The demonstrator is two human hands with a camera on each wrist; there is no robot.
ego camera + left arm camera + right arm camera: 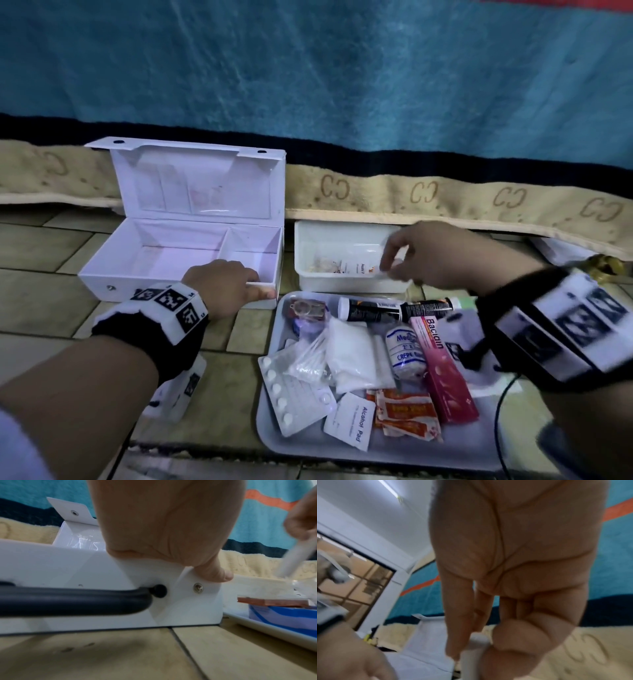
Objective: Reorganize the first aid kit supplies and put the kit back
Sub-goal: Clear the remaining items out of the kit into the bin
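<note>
Tiled floor (pixel 41 246) against a blue blanket (pixel 342 68): open first aid kit (pixel 178 253) sits empty at left, left hand (pixel 222 284) curled over its front-right rim, steadying it. Right hand (pixel 435 257) pinches a blurred white item (pixel 295 559) in its fingers over the white tub (pixel 308 260), just right of the kit, so it's the nearer hand for loading. Remaining supplies crowd the tray (pixel 270 425) in front; the kit's right wall stands between.

The open white kit box (pixel 178 253) offers bare room in both compartments. Its upright lid (pixel 195 178) blocks the far side; a white tub (pixel 308 253) and crowded tray (pixel 270 428) stand to its right.
</note>
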